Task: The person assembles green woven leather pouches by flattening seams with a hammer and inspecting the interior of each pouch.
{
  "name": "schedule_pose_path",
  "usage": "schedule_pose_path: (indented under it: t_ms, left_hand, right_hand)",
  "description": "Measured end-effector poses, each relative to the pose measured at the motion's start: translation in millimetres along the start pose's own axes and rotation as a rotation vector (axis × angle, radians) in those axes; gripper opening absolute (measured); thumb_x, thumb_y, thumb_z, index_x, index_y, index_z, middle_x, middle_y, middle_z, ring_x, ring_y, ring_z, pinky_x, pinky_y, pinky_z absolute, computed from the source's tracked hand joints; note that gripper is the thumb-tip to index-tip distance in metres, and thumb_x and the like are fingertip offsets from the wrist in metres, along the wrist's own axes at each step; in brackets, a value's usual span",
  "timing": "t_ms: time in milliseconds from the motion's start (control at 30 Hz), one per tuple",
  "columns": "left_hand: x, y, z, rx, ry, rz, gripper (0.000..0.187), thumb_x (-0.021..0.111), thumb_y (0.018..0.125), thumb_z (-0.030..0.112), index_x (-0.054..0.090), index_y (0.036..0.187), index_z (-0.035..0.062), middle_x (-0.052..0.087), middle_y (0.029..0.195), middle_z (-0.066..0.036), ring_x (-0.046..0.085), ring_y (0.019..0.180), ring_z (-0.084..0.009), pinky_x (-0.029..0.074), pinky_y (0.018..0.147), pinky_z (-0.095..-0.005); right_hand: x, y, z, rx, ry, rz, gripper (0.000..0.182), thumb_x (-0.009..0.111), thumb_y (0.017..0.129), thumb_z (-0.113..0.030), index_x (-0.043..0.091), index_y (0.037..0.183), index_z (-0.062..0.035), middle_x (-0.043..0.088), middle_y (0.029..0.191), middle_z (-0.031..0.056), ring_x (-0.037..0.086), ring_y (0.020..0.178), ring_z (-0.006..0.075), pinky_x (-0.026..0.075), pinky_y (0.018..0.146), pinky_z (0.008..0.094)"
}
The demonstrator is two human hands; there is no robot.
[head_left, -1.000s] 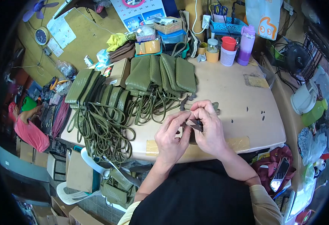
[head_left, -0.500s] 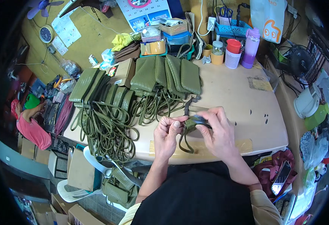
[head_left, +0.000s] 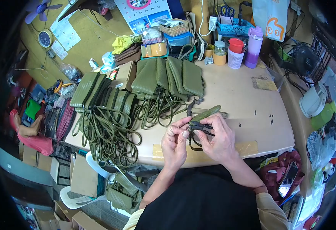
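A small green woven piece point(head_left: 208, 112) with dark cords lies between my hands above the table's front part. My left hand point(head_left: 176, 143) has its thumb and fingers pinched at the left end of the piece. My right hand point(head_left: 218, 140) is closed on something dark and thin beside it, too small to name. Below the fingers hangs a dark strap loop point(head_left: 193, 142). A dark strip point(head_left: 191, 108) lies on the table just behind. Green pouches point(head_left: 193, 78) and more pouches point(head_left: 89, 89) with bundled green straps point(head_left: 108, 134) rest to the left.
Bottles point(head_left: 254, 48) and cups point(head_left: 235, 53) stand at the table's point(head_left: 248, 99) back edge, near stacked baskets point(head_left: 174, 27). A fan point(head_left: 308, 61) is at right. Green bags point(head_left: 124, 193) lie on a white chair point(head_left: 76, 199) below. Another person point(head_left: 35, 140) is at far left.
The green piece has turned and now shows lengthwise above my fingers. My right hand has moved slightly left and down, and the view has shifted a little.
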State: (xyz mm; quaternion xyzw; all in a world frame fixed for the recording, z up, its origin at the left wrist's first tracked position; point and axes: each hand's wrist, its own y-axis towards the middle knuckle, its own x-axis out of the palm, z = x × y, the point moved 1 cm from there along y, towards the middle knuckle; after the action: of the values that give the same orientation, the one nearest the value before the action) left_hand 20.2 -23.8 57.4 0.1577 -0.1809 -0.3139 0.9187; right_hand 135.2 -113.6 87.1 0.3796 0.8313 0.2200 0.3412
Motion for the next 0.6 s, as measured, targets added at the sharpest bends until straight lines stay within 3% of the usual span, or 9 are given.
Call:
schedule_pose_path:
  t_ms: [100,200,333,400,433,467,533,567,600]
  left_hand:
    - [2.2,-3.8,-1.5,0.085,0.083,-0.015,0.017,0.058,0.096,0.019,0.051,0.092,0.0034,0.053,0.129,-0.023,0.059,0.102,-0.0135,0.049,0.089,-0.0279]
    - [2.9,-6.2,-0.4,-0.018,-0.087,0.032,0.016,0.056,0.097,0.019,0.05,0.094,0.0044,0.049,0.133,-0.023,0.06,0.101,-0.0148,0.049,0.091,-0.0291]
    - [5.8,1.1,1.9,-0.082,-0.446,0.008,0.018,0.051,0.099,0.02,0.046,0.095,0.0033,0.05,0.13,-0.026,0.064,0.103,-0.0248,0.055,0.084,-0.0315]
    - [-8.3,8.9,11.0,-0.122,-0.272,-0.02,0.027,0.043,0.102,0.028,0.045,0.093,0.0034,0.054,0.125,-0.025,0.068,0.092,-0.0245,0.058,0.074,-0.032]
    - [-14.1,13.8,20.3,-0.167,0.027,0.119,0.044,0.031,0.104,0.039,0.052,0.087,0.0037,0.06,0.115,-0.024,0.067,0.063,-0.0197,0.053,0.051,-0.0291]
    - [-50.7,18.2,17.8,-0.008,0.063,-0.095,0.05,0.035,0.102,0.045,0.055,0.086,0.002,0.059,0.119,-0.023,0.068,0.079,-0.0219,0.054,0.064,-0.0321]
    - [-48.9,25.5,32.3,0.231,0.416,0.054,0.053,0.044,0.096,0.053,0.057,0.101,0.0013,0.054,0.128,-0.021,0.063,0.104,-0.0264,0.051,0.084,-0.0386]
    - [-37.7,27.5,42.1,0.225,0.441,-0.065,0.064,0.062,0.084,0.051,0.051,0.121,0.0002,0.051,0.133,-0.02,0.051,0.12,-0.0311,0.042,0.099,-0.0455]
    - [-25.6,27.5,47.2,0.222,0.44,-0.064,0.064,0.062,0.084,0.051,0.051,0.121,0.0002,0.051,0.133,-0.02,0.051,0.12,-0.0311,0.042,0.099,-0.0455]
  right_hand:
    - [2.0,-1.9,5.7,-0.113,-0.001,0.007,0.023,0.073,0.077,-0.01,0.057,0.092,-0.004,0.058,0.083,0.0094,0.063,0.068,0.0253,0.051,0.06,0.0366]
    - [7.6,-0.7,18.1,0.204,0.489,-0.018,0.026,0.075,0.081,-0.011,0.057,0.095,-0.0004,0.059,0.081,0.007,0.062,0.07,0.0133,0.052,0.065,0.0307]
    - [6.2,-0.5,7.8,0.215,0.344,-0.047,0.028,0.076,0.078,-0.009,0.058,0.099,-0.001,0.063,0.081,0.0094,0.066,0.071,0.0195,0.053,0.066,0.0305]
    - [-0.7,4.5,12.5,0.148,0.247,-0.085,0.027,0.076,0.078,-0.008,0.06,0.099,-0.001,0.066,0.08,0.0109,0.068,0.072,0.0219,0.053,0.067,0.0304]
    - [-5.4,6.8,16.4,0.13,0.226,-0.11,0.025,0.075,0.077,-0.007,0.062,0.098,-0.0012,0.067,0.081,0.0126,0.068,0.072,0.0238,0.053,0.066,0.0313]
    - [-9.4,10.2,19.1,0.111,0.204,-0.134,0.022,0.074,0.077,-0.006,0.065,0.096,-0.0014,0.069,0.081,0.0143,0.069,0.072,0.0256,0.053,0.065,0.0322]
    - [-22.1,23.1,12.5,0.172,0.23,-0.154,0.019,0.07,0.076,-0.005,0.068,0.094,-0.0021,0.068,0.081,0.0172,0.068,0.071,0.0292,0.052,0.064,0.035]
    - [-25.4,27.4,10.3,0.152,0.163,-0.226,0.017,0.069,0.08,-0.005,0.068,0.096,-0.0005,0.068,0.077,0.0136,0.064,0.07,0.0176,0.05,0.064,0.0301]
    - [-26.3,28.6,9.2,0.133,0.097,-0.304,0.015,0.068,0.083,-0.005,0.067,0.097,0.0011,0.067,0.074,0.01,0.059,0.069,0.006,0.048,0.064,0.0251]
